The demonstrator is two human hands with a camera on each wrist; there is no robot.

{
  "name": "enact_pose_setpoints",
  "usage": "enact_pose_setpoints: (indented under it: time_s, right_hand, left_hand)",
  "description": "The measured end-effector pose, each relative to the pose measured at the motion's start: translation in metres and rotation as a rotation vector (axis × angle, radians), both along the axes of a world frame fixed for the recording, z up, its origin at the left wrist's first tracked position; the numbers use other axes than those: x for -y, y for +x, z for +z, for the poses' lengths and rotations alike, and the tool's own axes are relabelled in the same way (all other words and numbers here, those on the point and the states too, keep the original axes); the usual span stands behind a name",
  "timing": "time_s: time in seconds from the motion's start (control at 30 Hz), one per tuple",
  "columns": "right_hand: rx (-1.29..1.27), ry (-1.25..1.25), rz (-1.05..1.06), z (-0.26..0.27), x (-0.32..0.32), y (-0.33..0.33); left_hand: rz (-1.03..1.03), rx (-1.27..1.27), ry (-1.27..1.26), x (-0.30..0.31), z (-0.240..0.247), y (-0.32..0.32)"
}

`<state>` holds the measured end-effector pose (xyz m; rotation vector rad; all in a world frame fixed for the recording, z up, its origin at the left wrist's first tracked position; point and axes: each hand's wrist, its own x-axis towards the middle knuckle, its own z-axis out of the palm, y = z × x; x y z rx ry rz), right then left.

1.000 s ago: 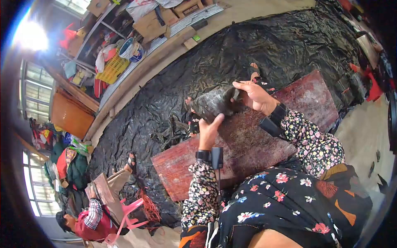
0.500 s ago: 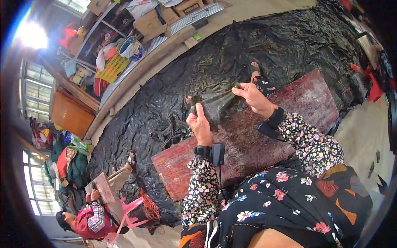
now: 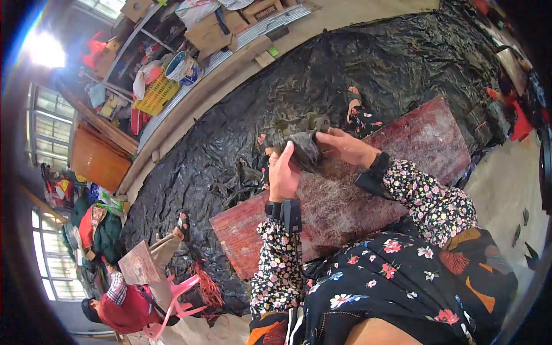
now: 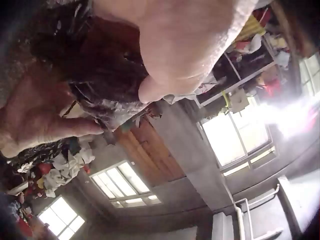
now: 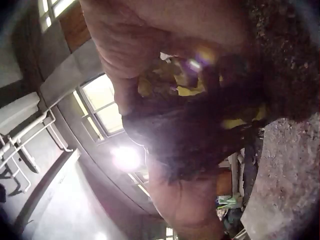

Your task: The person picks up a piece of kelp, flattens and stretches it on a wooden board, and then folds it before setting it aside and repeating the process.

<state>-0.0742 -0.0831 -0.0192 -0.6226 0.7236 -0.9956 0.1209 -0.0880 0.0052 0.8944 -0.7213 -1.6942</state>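
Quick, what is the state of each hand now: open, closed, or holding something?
Left hand: closed, gripping the dark crumpled sheet.
Right hand: closed, pinching the same sheet from the other side.

dark wad (image 3: 305, 149): lower part was hidden behind the left hand (image 3: 283, 171); its material was too blurred to tell.
right hand (image 3: 340, 147): fingertips were hidden against the dark wad.
red board (image 3: 425, 132): middle was covered by both sleeves.
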Motion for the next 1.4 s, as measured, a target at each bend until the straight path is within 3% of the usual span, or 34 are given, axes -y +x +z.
enact_pose_setpoints:
  time_s: [0.03, 0.1, 0.13, 0.27, 0.33, 0.43, 0.5, 0.57, 0.63, 0.7, 0.77, 0.83, 0.9, 0.97, 1.03, 1.1, 1.23, 1.33, 1.4]
  right_hand:
    - [0.0, -0.002, 0.0, 0.001, 0.002, 0.0]
    - [-0.055, -0.242, 0.146, -0.004, 0.009, -0.001]
    - [-0.042, -0.323, 0.114, -0.004, 0.012, 0.003]
    - [-0.038, -0.118, 0.121, 0.013, 0.002, 0.0]
    - [-0.317, -0.102, 0.115, 0.038, -0.01, 0.002]
    - [-0.216, -0.314, 0.184, 0.012, 0.007, 0.004]
    - [-0.112, -0.304, 0.142, -0.004, 0.016, 0.012]
    - [-0.006, -0.29, 0.095, -0.009, 0.019, 0.018]
    - [-0.179, -0.363, -0.025, -0.01, 0.016, 0.025]
    - [-0.055, -0.257, 0.011, -0.012, 0.014, 0.027]
    - [0.214, 0.195, 0.102, 0.004, 0.008, 0.019]
    - [0.178, 0.239, 0.043, 0.012, 0.002, 0.026]
    - [0.47, 0.265, 0.183, 0.007, 0.005, 0.029]
    - [0.526, 0.281, 0.198, -0.003, 0.014, 0.025]
    - [0.401, 0.049, 0.027, -0.004, 0.018, 0.023]
    - [0.314, 0.044, -0.059, 0.004, 0.015, 0.021]
    - [0.011, -0.161, -0.232, 0.002, 0.014, 0.023]
    - [-0.85, -0.608, -0.44, 0.007, 0.015, 0.016]
    - [-0.893, -0.547, -0.408, -0.002, 0.02, 0.009]
  left_hand:
    - [0.009, -0.003, 0.014, 0.001, 0.007, -0.002]
    - [0.039, 0.058, -0.004, 0.006, 0.008, 0.003]
    - [0.06, 0.056, -0.015, 0.008, 0.013, 0.004]
    - [0.103, 0.066, 0.02, 0.008, 0.022, 0.011]
    - [0.114, 0.078, 0.001, 0.011, 0.019, 0.008]
    - [0.119, -0.018, 0.017, 0.007, 0.018, 0.005]
    - [0.104, -0.075, -0.03, -0.003, -0.004, 0.004]
    - [0.127, 0.307, -0.091, -0.025, -0.006, -0.009]
    - [0.247, 0.361, -0.297, -0.027, -0.014, -0.027]
    - [0.347, 0.369, -0.304, -0.029, -0.026, -0.018]
    - [0.37, 0.333, -0.301, -0.028, -0.014, -0.018]
    - [0.216, 0.22, -0.273, -0.032, -0.001, -0.022]
    - [0.203, 0.234, -0.276, -0.031, -0.002, -0.022]
    - [0.297, 0.244, -0.278, -0.032, -0.004, -0.028]
    - [0.329, 0.261, -0.264, -0.03, -0.014, -0.014]
    - [0.34, 0.426, -0.321, -0.032, -0.016, -0.003]
    - [0.357, 0.417, -0.342, -0.029, -0.016, -0.007]
    - [0.48, 0.741, -0.396, -0.027, -0.01, -0.013]
    - [0.483, 0.697, -0.367, -0.024, -0.025, -0.011]
